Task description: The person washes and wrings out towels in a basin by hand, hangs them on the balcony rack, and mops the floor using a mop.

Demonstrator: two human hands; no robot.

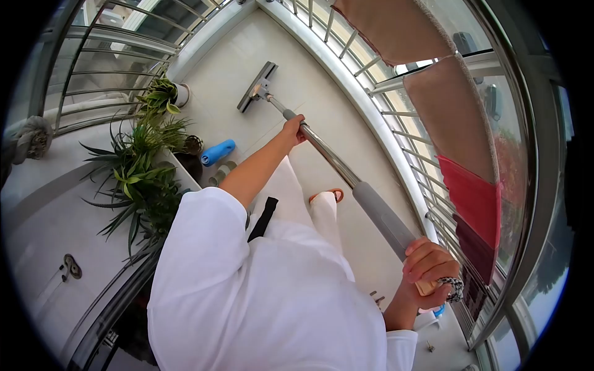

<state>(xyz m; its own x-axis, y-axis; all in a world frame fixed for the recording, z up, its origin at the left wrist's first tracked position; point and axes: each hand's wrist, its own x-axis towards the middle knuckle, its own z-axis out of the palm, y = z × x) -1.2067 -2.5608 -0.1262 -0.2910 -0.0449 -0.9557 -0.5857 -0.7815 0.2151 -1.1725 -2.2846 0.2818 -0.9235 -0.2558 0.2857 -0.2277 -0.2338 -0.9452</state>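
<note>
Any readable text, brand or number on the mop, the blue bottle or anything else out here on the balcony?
None: no readable text anywhere in this view.
Mop, held by the left hand and right hand: plain metal pole and grey grip, no markings visible.
Blue bottle: no label can be made out.
Hanging cloths: plain, no print.

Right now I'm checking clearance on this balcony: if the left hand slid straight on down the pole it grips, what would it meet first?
The left hand would meet the mop head on the floor; depth is unclear.
</note>
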